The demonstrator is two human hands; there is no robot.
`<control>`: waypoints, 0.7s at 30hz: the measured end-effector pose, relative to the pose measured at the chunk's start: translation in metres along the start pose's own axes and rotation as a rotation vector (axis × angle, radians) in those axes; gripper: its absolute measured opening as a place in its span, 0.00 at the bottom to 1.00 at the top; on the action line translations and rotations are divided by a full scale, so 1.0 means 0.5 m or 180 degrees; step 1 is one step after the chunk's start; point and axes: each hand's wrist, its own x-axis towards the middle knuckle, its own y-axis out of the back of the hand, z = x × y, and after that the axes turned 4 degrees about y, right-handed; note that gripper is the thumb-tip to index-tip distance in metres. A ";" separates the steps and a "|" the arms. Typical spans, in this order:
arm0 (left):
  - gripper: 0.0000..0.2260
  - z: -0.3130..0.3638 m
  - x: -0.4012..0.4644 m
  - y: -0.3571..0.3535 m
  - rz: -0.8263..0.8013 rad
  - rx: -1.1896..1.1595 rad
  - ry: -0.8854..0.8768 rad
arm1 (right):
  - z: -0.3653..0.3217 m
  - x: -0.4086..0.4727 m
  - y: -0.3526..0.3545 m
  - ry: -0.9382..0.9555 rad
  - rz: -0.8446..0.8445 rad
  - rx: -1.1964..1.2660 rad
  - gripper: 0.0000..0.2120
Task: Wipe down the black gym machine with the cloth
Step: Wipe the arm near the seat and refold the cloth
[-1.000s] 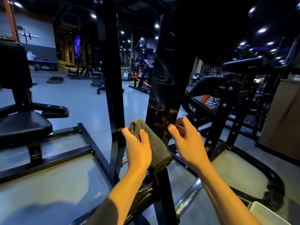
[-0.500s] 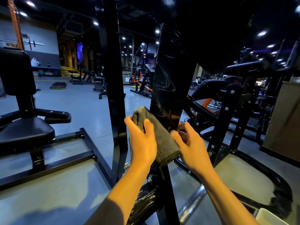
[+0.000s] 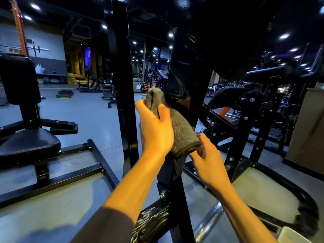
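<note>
We saw a padded black seat (image 3: 26, 144) at the left on the grey floor (image 3: 91, 116). Beyond the seat lay stacked weight plates (image 3: 64, 93), and further behind it a white bag (image 3: 39, 68) rested against the wall. Ceiling lights (image 3: 284, 36) glowed above.

Dim gym hall, grey floor (image 3: 91, 116) throughout. Round ceiling lights (image 3: 284, 36) scattered along the top. Pale grey wall (image 3: 45, 41) at upper left, weight plates (image 3: 64, 93) stacked below it. Black padded seat (image 3: 26, 142) at left edge; more black-and-orange equipment (image 3: 226, 111) at right.
</note>
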 end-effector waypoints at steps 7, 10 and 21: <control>0.07 -0.103 -0.068 0.030 -0.0013 0.0173 0.0742 | 0.005 0.002 -0.006 0.0010 0.0092 0.0037 0.07; 0.08 -0.110 -0.072 0.032 0.0029 0.0241 0.1071 | 0.008 0.005 -0.008 -0.0001 0.0147 0.0000 0.06; 0.04 0.020 -0.002 -0.010 0.0000 -0.0219 -0.0171 | 0.002 -0.001 -0.003 0.0064 0.0055 -0.0002 0.08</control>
